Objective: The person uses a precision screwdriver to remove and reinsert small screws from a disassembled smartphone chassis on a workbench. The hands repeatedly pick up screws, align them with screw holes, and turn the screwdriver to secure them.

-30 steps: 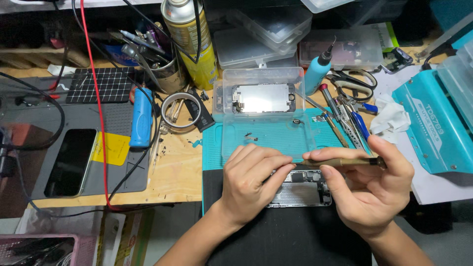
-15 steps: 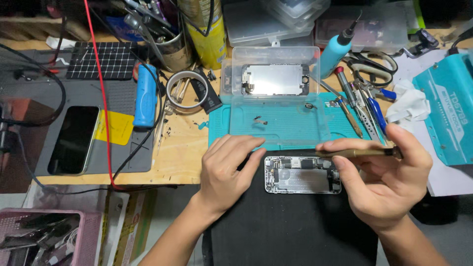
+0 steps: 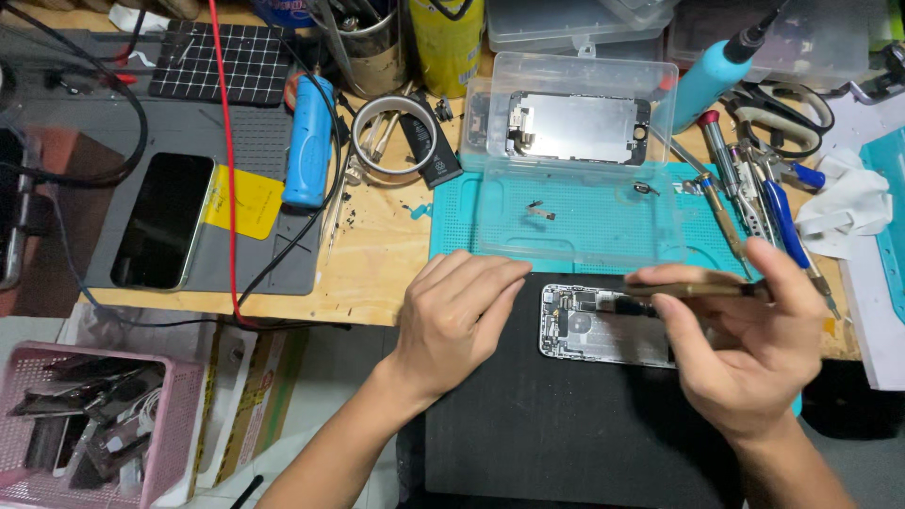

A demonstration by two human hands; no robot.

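An opened phone body (image 3: 596, 325) lies on a black mat (image 3: 547, 434) near the bench's front edge, its inner parts exposed. My right hand (image 3: 745, 353) holds gold-coloured tweezers (image 3: 693, 286) level, their tip over the phone's right part. My left hand (image 3: 454, 316) rests flat on the mat just left of the phone, fingers together, holding nothing. Behind them a clear plastic box (image 3: 575, 165) on a teal mat (image 3: 452, 221) holds the phone's screen assembly (image 3: 577, 127) and small loose parts.
Screwdrivers (image 3: 745, 193), scissors (image 3: 782, 108) and a blue tool (image 3: 712, 71) lie at the right. A tape roll (image 3: 388, 137), blue cylinder (image 3: 309, 141) and a dark phone (image 3: 162, 221) on a grey mat sit at the left. A pink basket (image 3: 179, 424) of parts stands at lower left.
My left hand has slid left off the phone, uncovering it. The right hand with the tweezers has come down toward the phone's right end. The view has shifted lower.
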